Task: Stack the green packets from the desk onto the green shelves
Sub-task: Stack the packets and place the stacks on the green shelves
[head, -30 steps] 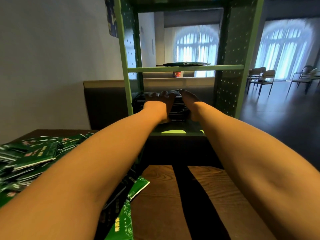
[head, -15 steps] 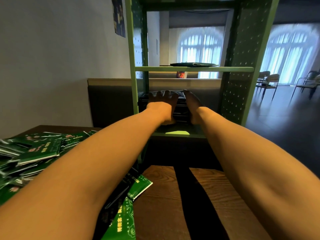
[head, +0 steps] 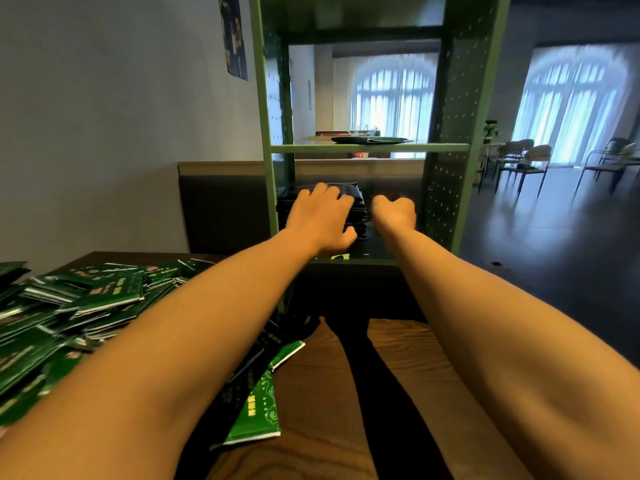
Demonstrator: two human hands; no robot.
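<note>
A stack of dark green packets [head: 358, 202] sits on the lower board [head: 367, 261] of the green shelves [head: 370, 147]. My left hand [head: 320, 220] lies on the stack's top and front, fingers spread over it, thumb at the front edge. Just right of the stack, my right hand [head: 394, 211] hovers with fingers curled into a fist that holds nothing. A few flat packets [head: 370, 140] lie on the upper board. A big loose pile of green packets [head: 69, 306] covers the left of the wooden desk [head: 408, 368], and one packet [head: 256, 410] lies nearer to me.
The shelves' perforated green side panel [head: 446, 188] stands close to my right hand. A grey wall [head: 104, 133] rises on the left. Chairs [head: 530, 164] stand on the dark floor at the far right, before bright windows.
Both hands held the stack's sides before. My right hand has come off it and curled into a fist; my left hand has shifted onto the top of the stack.
</note>
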